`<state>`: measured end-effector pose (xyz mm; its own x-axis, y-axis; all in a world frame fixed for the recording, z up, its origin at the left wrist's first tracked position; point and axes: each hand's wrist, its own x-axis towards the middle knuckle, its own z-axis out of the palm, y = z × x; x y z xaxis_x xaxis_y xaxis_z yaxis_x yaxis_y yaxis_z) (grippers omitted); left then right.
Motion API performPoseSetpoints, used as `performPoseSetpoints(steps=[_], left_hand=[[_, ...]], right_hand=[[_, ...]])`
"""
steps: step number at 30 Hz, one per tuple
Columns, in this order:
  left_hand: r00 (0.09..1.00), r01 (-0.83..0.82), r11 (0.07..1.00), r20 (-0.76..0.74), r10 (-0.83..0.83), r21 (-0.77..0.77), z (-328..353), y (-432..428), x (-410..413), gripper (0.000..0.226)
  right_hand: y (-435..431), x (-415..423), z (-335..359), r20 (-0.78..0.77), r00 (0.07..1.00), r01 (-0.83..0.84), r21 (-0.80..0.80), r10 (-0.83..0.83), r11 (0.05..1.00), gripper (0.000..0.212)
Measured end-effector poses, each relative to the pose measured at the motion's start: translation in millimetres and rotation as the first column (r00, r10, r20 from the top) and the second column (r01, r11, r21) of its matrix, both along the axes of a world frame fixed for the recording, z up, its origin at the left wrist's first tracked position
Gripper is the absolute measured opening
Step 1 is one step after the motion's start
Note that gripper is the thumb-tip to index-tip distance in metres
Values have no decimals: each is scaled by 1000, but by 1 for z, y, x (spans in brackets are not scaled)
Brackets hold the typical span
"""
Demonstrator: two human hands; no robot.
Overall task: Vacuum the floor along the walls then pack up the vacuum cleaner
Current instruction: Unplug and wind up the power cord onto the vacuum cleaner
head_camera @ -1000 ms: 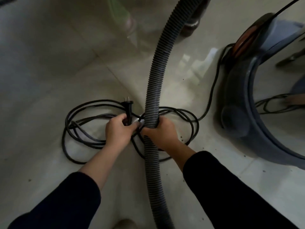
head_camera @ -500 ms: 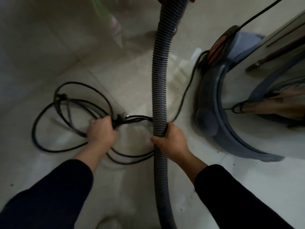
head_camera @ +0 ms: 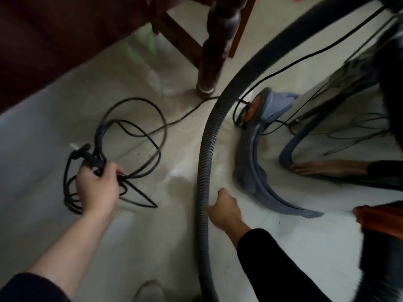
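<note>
My left hand (head_camera: 96, 188) grips a bundle of looped black power cord (head_camera: 135, 131), lifted a little off the pale tiled floor, with the plug (head_camera: 84, 150) sticking out above my fingers. One strand of the cord runs on to the blue-grey vacuum cleaner body (head_camera: 259, 168), which has an orange wheel (head_camera: 253, 107). The grey ribbed hose (head_camera: 205, 149) curves from the bottom centre up to the top right. My right hand (head_camera: 225, 209) sits just right of the hose, fingertips against it and thumb raised, not wrapped round it.
A dark turned wooden furniture leg (head_camera: 210, 51) stands on the floor behind the hose. Dark wooden furniture (head_camera: 54, 40) fills the upper left. A shiny panel (head_camera: 340, 136) on the right reflects the vacuum and an arm. An orange-and-dark object (head_camera: 383, 219) lies at the right edge.
My left hand has pulled the cord bundle away to the left and raised it. My right hand has loosened its grip on the hose. The view has swung up toward the furniture leg.
</note>
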<state>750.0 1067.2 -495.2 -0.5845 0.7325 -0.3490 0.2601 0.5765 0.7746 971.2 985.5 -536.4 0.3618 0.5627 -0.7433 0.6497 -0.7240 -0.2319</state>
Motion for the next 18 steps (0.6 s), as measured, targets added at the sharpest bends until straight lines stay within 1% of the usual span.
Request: performPoseSetpoints(steps=[2,4,7,10,11,14,16,18], left_hand=[[996,85,996,-20,-85,30,38,4,18,7],[988,153,987,-20,-152,55,84,9,34,2],[973,231,971,-38,-229,63,154,20,51,19],[948,317,947,-26,-316,45,232,28,71,12],[946,325,945,2,-325,15,257,29,80,11],[948,309,947,107,-300,-84,320,31,108,14],[954,272,955,167,-250,-120,349,34,126,10],[949,251,960,226,-219,-121,367,40,143,14]], right_hand=[[21,5,49,-31,999,23,88,-21,996,38],[44,12,113,-41,999,41,182,-34,982,41],[69,26,209,-20,1000,21,297,-16,955,35],[78,42,307,-1,999,38,395,-41,918,29],[78,47,341,8,999,25,428,-31,904,29],[78,66,424,100,993,-100,528,56,843,28],[83,82,462,176,982,-163,567,74,807,21],[92,103,484,301,951,-244,564,79,789,18]])
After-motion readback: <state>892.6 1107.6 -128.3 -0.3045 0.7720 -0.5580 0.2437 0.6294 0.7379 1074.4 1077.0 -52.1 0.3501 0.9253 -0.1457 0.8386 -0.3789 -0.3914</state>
